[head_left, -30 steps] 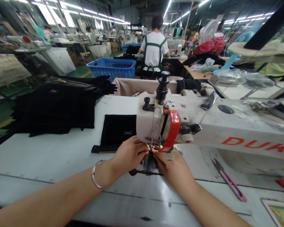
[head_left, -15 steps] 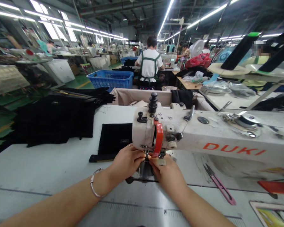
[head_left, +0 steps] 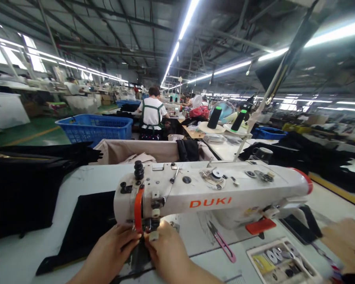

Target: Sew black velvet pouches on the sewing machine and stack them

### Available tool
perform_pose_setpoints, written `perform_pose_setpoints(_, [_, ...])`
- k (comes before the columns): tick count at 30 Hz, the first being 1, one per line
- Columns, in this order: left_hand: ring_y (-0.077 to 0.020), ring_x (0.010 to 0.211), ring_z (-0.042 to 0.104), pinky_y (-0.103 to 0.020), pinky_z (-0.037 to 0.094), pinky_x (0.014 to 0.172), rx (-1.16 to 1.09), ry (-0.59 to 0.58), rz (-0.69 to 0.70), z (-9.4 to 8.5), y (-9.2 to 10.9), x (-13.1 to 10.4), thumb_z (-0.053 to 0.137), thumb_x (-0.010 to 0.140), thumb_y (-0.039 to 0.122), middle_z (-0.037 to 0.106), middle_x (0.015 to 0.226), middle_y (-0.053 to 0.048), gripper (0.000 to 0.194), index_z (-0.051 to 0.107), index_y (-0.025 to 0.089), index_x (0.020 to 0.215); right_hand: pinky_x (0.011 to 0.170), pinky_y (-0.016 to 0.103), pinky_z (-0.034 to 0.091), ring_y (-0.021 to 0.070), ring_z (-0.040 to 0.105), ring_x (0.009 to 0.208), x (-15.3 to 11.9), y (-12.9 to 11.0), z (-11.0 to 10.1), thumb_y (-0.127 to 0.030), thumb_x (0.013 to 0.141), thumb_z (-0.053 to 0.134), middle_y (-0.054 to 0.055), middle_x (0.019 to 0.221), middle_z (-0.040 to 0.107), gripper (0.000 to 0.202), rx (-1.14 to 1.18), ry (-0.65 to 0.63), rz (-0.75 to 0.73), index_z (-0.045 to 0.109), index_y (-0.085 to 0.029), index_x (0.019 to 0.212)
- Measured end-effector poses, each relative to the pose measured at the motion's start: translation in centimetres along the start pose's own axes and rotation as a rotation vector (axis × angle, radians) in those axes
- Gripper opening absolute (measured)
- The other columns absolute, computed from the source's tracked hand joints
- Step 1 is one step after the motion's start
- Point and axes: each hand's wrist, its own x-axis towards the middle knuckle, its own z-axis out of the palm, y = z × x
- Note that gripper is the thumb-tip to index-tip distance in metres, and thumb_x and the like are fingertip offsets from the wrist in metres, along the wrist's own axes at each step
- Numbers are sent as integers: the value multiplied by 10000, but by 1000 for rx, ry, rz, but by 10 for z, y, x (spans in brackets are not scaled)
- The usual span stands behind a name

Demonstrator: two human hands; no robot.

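Both hands meet at the needle area of a white sewing machine with an orange guard. My left hand has thumb and forefinger pinched together just left of the presser foot. Close against the needle's right side, my right hand has its fingers bent and closed. Whatever sits between the fingertips is too small and hidden to name. A flat black fabric piece lies on the table left of the machine head, beside my left hand.
Pink-handled thread snips lie right of my hands, near a tray of bobbins and small parts. Black fabric is piled at left. Behind the machine stand a beige fabric-lined bin, a blue basket and a seated co-worker.
My view has swung right and tilted up, so the machine sits further left and lower, and more of its right end shows. Both hands stay at the needle, fingers still closed.
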Motion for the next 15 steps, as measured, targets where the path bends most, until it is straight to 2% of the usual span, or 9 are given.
perform_pose_setpoints(6, [-218, 907, 715, -326, 601, 839, 18, 10, -1, 4, -4, 3, 598, 870, 239, 748, 980, 3, 160, 742, 299, 909, 708, 284, 480, 210, 610, 808, -1, 0, 3, -145, 905, 549, 40, 834, 679, 136, -8, 53, 17, 656, -206, 847])
perform_pose_setpoints(9, [-248, 1075, 655, -386, 544, 960, 43, -45, -3, -6, -1, 4, 599, 887, 252, 695, 1162, -31, 234, 705, 288, 1093, 756, 280, 501, 201, 615, 856, -1, 1, -1, -143, 889, 578, 35, 894, 685, 129, 14, 101, 22, 669, -221, 938])
perform_pose_setpoints(12, [-298, 1141, 591, -468, 488, 1006, 109, -262, -47, -33, 15, -22, 665, 858, 371, 618, 1265, -91, 465, 597, 278, 1308, 808, 309, 519, 204, 622, 912, -6, 2, -9, -154, 914, 555, 50, 942, 685, 193, 81, 146, 7, 677, -234, 1040])
perform_pose_setpoints(15, [-341, 1171, 530, -541, 415, 1044, 155, -508, -43, -67, 48, -75, 769, 733, 484, 559, 1311, -128, 839, 415, 268, 1463, 834, 396, 536, 238, 632, 957, -20, 5, -19, -180, 964, 468, 94, 1010, 682, 254, 208, 169, -56, 667, -224, 1115])
